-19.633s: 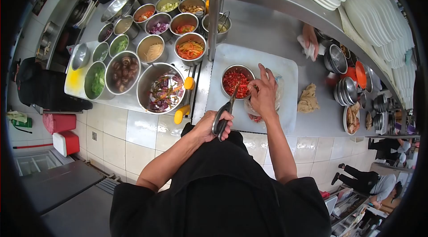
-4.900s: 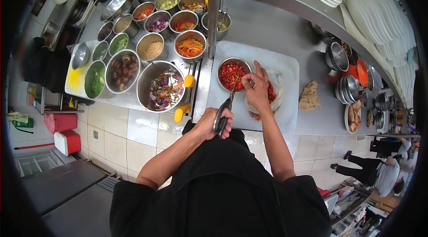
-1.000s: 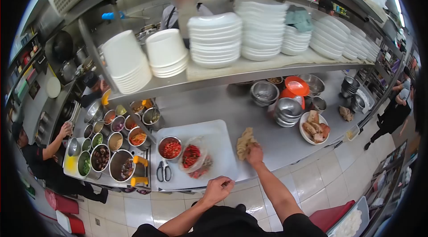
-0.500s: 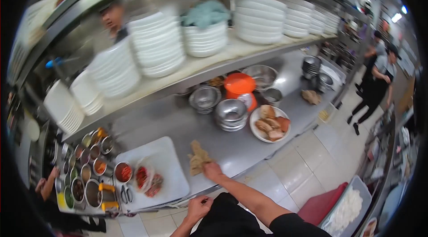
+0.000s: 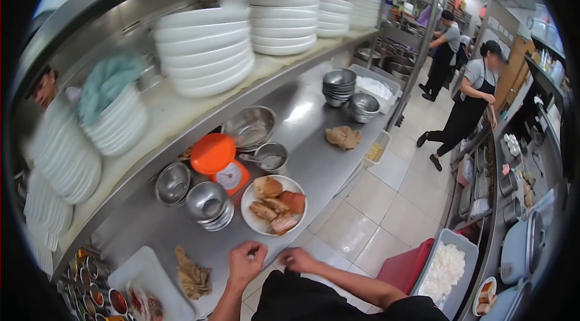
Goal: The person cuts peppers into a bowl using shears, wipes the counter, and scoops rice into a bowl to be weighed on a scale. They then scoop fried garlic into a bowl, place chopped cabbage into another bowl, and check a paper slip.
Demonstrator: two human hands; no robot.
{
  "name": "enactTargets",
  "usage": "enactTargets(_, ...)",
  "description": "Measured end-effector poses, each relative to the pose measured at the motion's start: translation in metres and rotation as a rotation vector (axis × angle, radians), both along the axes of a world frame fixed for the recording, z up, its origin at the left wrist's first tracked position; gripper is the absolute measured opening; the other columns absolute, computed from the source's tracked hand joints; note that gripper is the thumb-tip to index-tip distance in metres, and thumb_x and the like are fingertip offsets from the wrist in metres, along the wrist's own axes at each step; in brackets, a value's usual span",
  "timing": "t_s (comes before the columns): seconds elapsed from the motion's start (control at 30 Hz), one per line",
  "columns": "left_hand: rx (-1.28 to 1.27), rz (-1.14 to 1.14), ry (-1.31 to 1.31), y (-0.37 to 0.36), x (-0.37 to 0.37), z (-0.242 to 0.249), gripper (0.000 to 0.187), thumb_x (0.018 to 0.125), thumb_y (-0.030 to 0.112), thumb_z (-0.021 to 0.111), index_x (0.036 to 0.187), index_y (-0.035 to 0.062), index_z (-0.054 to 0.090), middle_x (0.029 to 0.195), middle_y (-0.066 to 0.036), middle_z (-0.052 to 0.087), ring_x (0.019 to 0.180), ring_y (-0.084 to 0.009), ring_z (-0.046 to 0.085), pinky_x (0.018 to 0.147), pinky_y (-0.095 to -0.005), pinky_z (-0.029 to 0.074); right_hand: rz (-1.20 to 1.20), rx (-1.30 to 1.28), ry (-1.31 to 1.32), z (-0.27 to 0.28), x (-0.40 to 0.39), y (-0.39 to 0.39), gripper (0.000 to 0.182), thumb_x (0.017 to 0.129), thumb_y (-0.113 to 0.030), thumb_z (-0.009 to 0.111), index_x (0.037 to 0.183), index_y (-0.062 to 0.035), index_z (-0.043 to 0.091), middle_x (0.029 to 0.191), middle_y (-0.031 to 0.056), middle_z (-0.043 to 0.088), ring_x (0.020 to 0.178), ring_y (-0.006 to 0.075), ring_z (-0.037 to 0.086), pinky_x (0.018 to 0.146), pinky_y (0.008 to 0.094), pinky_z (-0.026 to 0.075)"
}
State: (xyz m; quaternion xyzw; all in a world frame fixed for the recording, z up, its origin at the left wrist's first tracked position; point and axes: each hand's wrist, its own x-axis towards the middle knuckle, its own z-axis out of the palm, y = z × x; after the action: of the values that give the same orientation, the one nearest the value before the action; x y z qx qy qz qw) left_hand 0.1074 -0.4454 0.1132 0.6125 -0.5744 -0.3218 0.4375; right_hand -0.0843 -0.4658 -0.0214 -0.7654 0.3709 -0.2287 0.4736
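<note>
My left hand (image 5: 246, 263) is raised over the front edge of the steel counter (image 5: 241, 242), its fingers curled together; whatever they may hold is too small to make out. Close to its right, my right hand (image 5: 298, 259) is bent in front of the black apron, fingers curled, their tips hidden. A crumpled brown cloth (image 5: 193, 274) lies on the counter left of both hands, touched by neither. Just beyond the hands sits a white plate (image 5: 246, 202) with pieces of cooked meat (image 5: 272, 206). Steel bowls (image 5: 208, 203) and an orange scale (image 5: 213, 155) stand behind it.
White bowls (image 5: 205, 49) are stacked on the shelf above. At the left are a cutting board (image 5: 148, 272) and sauce containers. A second brown cloth (image 5: 343, 137) lies farther right. A tub of rice (image 5: 444, 266) stands at the lower right. Co-workers (image 5: 477, 94) are in the aisle.
The view has turned to the right. My right hand has let go of the brown cloth and drawn back beside my left hand. The co-worker in the aisle appears nearer.
</note>
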Motion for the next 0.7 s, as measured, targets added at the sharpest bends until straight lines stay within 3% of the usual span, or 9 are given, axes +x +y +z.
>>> enactTargets(0.07, -0.03, -0.12, -0.007, -0.046, -0.038, 0.011, 0.017, 0.078, 0.013, 0.068, 0.083, -0.0026, 0.067, 0.075, -0.011, 0.067, 0.065, -0.0158, 0.064, 0.062, -0.0273, 0.05, -0.422, 0.022, 0.169, -0.033, -0.08, -0.004, 0.022, 0.076, -0.017, 0.074, 0.077, 0.001, 0.063, 0.077, 0.0136, 0.062, 0.071, 0.0225, 0.063, 0.067, 0.034, 0.053)
enactTargets(0.17, -0.101, -0.272, 0.037, -0.099, -0.105, 0.02, 0.019, 0.078, 0.014, 0.068, 0.088, -0.0025, 0.066, 0.082, -0.012, 0.067, 0.068, -0.0171, 0.064, 0.064, -0.0277, 0.051, -0.925, -0.044, 0.258, -0.061, -0.204, 0.019, 0.025, 0.076, -0.022, 0.076, 0.076, 0.0009, 0.064, 0.08, 0.0138, 0.064, 0.073, 0.0222, 0.063, 0.064, 0.033, 0.052)
enactTargets(0.2, -0.138, -0.334, 0.098, -0.111, -0.129, 0.023, 0.02, 0.078, 0.015, 0.067, 0.09, -0.0014, 0.066, 0.087, -0.013, 0.067, 0.068, -0.0207, 0.065, 0.063, -0.0293, 0.052, -1.176, 0.173, 0.235, -0.033, -0.226, 0.03, 0.027, 0.076, -0.024, 0.075, 0.077, 0.001, 0.065, 0.08, 0.0148, 0.064, 0.073, 0.0225, 0.064, 0.064, 0.032, 0.052)
enactTargets(0.23, -0.146, -0.344, 0.086, -0.121, -0.152, 0.027, 0.02, 0.078, 0.015, 0.067, 0.09, -0.0014, 0.066, 0.087, -0.013, 0.067, 0.068, -0.0207, 0.065, 0.063, -0.0293, 0.052, -1.303, 0.166, 0.172, -0.046, -0.257, 0.046, 0.028, 0.076, -0.026, 0.074, 0.079, 0.0008, 0.066, 0.079, 0.016, 0.065, 0.069, 0.0224, 0.064, 0.063, 0.0327, 0.051)
enactTargets(0.3, -0.137, -0.499, -0.036, -0.135, -0.195, 0.035, 0.023, 0.078, 0.017, 0.067, 0.092, -0.0013, 0.066, 0.091, -0.013, 0.066, 0.072, -0.0225, 0.065, 0.066, -0.0302, 0.052, -1.455, 0.107, 0.436, -0.061, -0.299, 0.074, 0.03, 0.075, -0.028, 0.074, 0.08, 0.0002, 0.066, 0.081, 0.0178, 0.067, 0.07, 0.0252, 0.065, 0.066, 0.036, 0.051)
enactTargets(0.33, -0.141, -0.495, -0.046, -0.141, -0.215, 0.035, 0.023, 0.078, 0.017, 0.067, 0.092, -0.0013, 0.066, 0.091, -0.013, 0.066, 0.072, -0.0225, 0.065, 0.066, -0.0302, 0.052, -1.501, 0.256, 0.432, -0.07, -0.317, 0.076, 0.031, 0.073, -0.029, 0.074, 0.082, -0.0003, 0.067, 0.083, 0.0187, 0.067, 0.074, 0.027, 0.066, 0.07, 0.0373, 0.051)
enactTargets(0.4, -0.112, -0.516, -0.06, -0.148, -0.246, 0.036, 0.026, 0.078, 0.02, 0.067, 0.093, -0.0008, 0.066, 0.09, -0.014, 0.066, 0.073, -0.0242, 0.065, 0.067, -0.0321, 0.052, -1.479, 0.515, 0.411, -0.11, -0.341, 0.092, 0.034, 0.072, -0.033, 0.075, 0.086, -0.0017, 0.069, 0.087, 0.0203, 0.068, 0.083, 0.0303, 0.066, 0.076, 0.0385, 0.051)
enactTargets(0.5, -0.084, -0.451, -0.153, -0.166, -0.276, 0.028, 0.028, 0.077, 0.022, 0.067, 0.093, -0.001, 0.066, 0.09, -0.014, 0.067, 0.075, -0.0248, 0.065, 0.068, -0.0328, 0.052, -1.289, 0.617, 0.456, -0.072, -0.348, 0.054, 0.033, 0.069, -0.04, 0.076, 0.084, -0.0101, 0.072, 0.089, 0.0179, 0.068, 0.09, 0.0325, 0.065, 0.086, 0.0386, 0.049)
enactTargets(0.7, 0.129, -0.155, -0.179, -0.19, -0.292, 0.017, 0.028, 0.076, 0.022, 0.067, 0.092, -0.0015, 0.067, 0.089, -0.015, 0.067, 0.077, -0.0241, 0.067, 0.067, -0.0317, 0.052, -0.834, 0.285, 0.4, -0.075, -0.368, -0.064, 0.038, 0.068, -0.041, 0.076, 0.089, -0.0104, 0.071, 0.097, 0.0185, 0.066, 0.094, 0.0334, 0.063, 0.083, 0.0385, 0.05)
